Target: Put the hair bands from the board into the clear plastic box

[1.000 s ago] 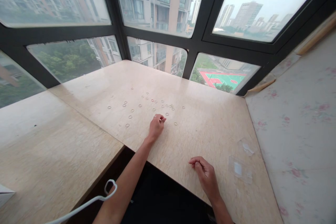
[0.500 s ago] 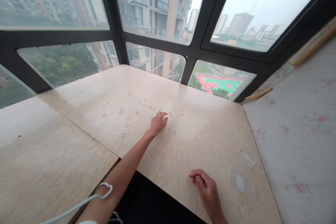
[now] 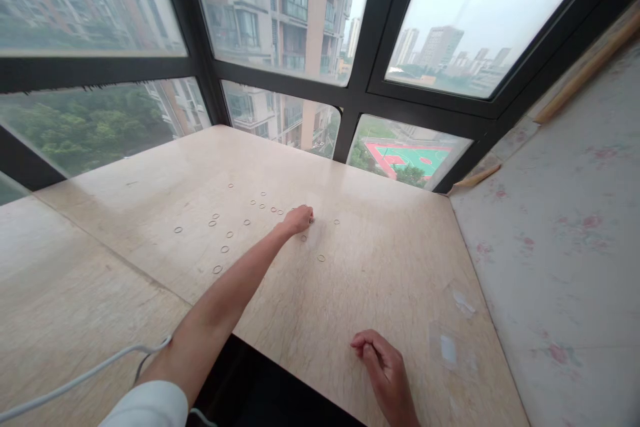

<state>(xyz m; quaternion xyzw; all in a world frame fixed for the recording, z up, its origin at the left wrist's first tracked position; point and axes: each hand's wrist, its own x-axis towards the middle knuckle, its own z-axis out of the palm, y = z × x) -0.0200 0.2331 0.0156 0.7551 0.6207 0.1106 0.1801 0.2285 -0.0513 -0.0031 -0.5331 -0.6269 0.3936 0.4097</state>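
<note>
Several thin small rings lie scattered over the pale marble-patterned tabletop [image 3: 280, 293]. My left hand [image 3: 299, 218] reaches out among them, its fingers drawn together at the surface; a bit of a thin ring [image 3: 311, 220] shows at the fingertips. Just below it lies one ring [image 3: 303, 239], another ring [image 3: 321, 258] is nearer to me, and a third ring [image 3: 337, 222] is to the right. Most others, such as the ring [image 3: 247, 222], spread out to the left. My right hand [image 3: 384, 370] rests near the front edge, curled closed; what its fingers hold, if anything, is hidden.
Clear plastic packets [image 3: 449, 349] with white labels lie right of my right hand, by the flowered wall [image 3: 550, 293]. Dark-framed windows [image 3: 280, 83] border the far side. A white cable [image 3: 100, 367] runs beside my left arm. A dark gap [image 3: 265, 380] opens at the front edge.
My left fingers have gone from partly stretched to closed, over the spot where a few rings lay. A ring below that hand now shows more clearly. My right hand stays curled. The view has shifted slightly.
</note>
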